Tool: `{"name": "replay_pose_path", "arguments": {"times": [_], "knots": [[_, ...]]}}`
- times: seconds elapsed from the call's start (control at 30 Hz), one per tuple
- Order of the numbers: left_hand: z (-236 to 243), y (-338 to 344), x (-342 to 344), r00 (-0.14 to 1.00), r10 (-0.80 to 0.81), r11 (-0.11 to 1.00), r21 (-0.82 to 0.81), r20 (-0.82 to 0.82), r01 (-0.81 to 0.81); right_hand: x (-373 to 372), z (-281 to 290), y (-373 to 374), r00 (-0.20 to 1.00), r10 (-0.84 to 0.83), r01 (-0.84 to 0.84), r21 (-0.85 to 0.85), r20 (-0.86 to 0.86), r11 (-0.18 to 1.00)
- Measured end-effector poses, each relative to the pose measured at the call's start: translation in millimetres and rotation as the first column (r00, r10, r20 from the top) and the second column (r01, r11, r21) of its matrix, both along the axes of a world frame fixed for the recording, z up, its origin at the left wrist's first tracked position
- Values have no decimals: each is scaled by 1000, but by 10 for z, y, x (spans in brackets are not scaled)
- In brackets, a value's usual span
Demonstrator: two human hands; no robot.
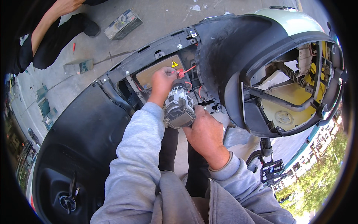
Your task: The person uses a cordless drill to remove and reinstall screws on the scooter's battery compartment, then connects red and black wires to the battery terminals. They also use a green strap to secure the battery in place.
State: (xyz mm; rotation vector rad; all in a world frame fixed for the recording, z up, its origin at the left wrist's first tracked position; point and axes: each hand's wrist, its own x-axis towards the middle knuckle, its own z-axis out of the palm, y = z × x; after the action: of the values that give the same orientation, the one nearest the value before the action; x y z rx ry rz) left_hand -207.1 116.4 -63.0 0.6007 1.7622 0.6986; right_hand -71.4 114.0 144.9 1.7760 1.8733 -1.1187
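Over bay (149, 56), R hand (204, 128) grips drill (178, 104), L hand (163, 82) nr red wires (190, 69)

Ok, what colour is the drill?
The drill is patchy white, grey and black, seen in the head view.

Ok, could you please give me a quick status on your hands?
Right hand on drill. Chuck toward red wire. Left hand beside wire, partly hiding tan panel.

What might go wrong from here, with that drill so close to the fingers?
The power drill is right by the left hand, so a slip might hurt it. The drill's tip could also snag the red wires nearby. The yellow warning label hints at possible shock.
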Motion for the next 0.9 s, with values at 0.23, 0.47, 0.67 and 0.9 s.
{"name": "replay_pose_path", "arguments": {"times": [0.23,0.47,0.67,0.9], "knots": [[-86,-14,-1,989,-55,997,50,-137,62,-8,12,58,995,76,-73,-52,64,996],[-34,18,23,989,-18,999,24,-150,22,-24,8,104,997,51,-47,-57,64,997],[-115,-42,-17,995,-44,996,79,-90,51,-21,-10,121,998,53,-50,-67,42,996],[-129,-82,-69,993,-40,996,88,107,31,-32,-65,77,994,97,-96,-37,48,995]]}}
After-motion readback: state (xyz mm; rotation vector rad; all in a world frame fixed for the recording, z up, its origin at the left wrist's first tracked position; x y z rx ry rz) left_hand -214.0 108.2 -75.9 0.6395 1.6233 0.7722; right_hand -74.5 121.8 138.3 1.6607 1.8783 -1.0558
